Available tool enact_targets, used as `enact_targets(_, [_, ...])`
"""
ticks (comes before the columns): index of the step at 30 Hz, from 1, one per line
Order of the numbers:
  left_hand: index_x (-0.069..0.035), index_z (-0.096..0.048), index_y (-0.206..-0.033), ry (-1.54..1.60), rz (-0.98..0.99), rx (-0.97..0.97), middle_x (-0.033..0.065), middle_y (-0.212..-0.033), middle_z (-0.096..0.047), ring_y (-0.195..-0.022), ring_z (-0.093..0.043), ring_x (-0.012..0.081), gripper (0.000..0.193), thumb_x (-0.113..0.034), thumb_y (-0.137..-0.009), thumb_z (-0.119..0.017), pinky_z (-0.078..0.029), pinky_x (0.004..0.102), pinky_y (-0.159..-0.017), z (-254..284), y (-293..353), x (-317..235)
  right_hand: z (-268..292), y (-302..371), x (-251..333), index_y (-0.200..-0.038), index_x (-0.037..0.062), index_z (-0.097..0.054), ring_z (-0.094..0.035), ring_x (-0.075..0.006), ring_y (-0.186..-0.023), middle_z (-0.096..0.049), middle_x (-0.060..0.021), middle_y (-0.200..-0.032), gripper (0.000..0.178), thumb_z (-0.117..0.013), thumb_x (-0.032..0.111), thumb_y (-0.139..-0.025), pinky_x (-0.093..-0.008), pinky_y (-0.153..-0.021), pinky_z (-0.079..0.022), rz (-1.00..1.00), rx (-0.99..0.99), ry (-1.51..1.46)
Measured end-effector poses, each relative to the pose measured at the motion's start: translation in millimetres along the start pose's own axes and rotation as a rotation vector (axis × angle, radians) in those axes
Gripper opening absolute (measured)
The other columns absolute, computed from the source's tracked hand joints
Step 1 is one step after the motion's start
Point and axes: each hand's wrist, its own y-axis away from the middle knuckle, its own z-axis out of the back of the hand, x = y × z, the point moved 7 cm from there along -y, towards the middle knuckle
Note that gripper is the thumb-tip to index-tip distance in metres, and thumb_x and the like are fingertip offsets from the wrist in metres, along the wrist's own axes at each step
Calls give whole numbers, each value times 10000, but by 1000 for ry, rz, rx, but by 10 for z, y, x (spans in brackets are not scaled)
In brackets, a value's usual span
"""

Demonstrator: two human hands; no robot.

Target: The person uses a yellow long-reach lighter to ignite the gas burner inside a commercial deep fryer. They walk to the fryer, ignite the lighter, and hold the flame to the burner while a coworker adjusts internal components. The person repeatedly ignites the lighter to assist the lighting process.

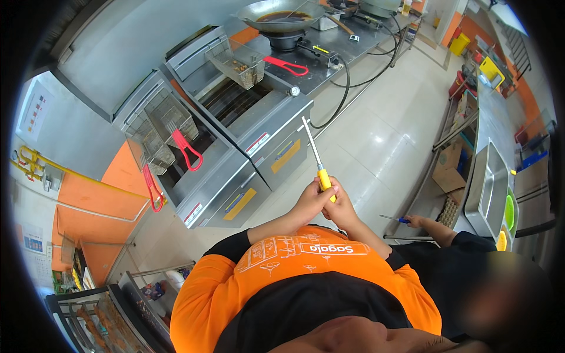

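Observation:
Both hands meet in front of my orange shirt, around a tool with a yellow handle [324, 179] and a long, slim metal shaft. Its shaft points up and away, toward the nearer corner of the fryers; the tool's exact kind I cannot make out. My left hand [310, 203] closes on the handle from the left side. Against it, my right hand [341, 210] wraps the lower end from the right. The fingers overlap, so part of the handle is hidden.
Two fryers [268, 126] stand ahead-left, bearing wire baskets [244, 67] with red handles. Beyond, a wok [279, 16] of dark liquid sits on a burner. At right, a co-worker's hand [416, 222] holds a blue-handled tool beside a counter with a metal tray [487, 187].

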Motion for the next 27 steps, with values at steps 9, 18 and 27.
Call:
enact_targets(9, [-2, -535, -1210, 33, -33, 70, 76, -1033, -614, -958, -610, 138, 422, -326, -964, -649, -494, 276, -805, -48, -30, -10, 39, 11, -1, -1189, 122, -474, -378, -37, -466, -479, 23, -755, 276, -543, 22, -941, -208, -393, -272, 33, 7, -111])
enact_targets(18, [-33, -463, -1344, 42, -95, 98, 110, -1188, -572, -1083, -575, 143, 455, -282, -991, -609, -511, 319, -869, -43, -72, 25, 97, 84, 102, -1315, 223, -411, -331, -45, -472, -488, -2, -831, 423, -552, 43, -958, -186, -410, -251, -80, 123, -382])
enact_targets(27, [-87, -459, -1294, 239, -74, 66, 59, -1149, -567, -1048, -579, 150, 315, -275, -1041, -467, -505, 402, -959, 48, -67, -8, 123, 104, 167, -1356, 293, -324, -386, -54, -550, -472, -29, -978, 487, -558, 102, -974, -167, -438, -282, -110, 236, -611])
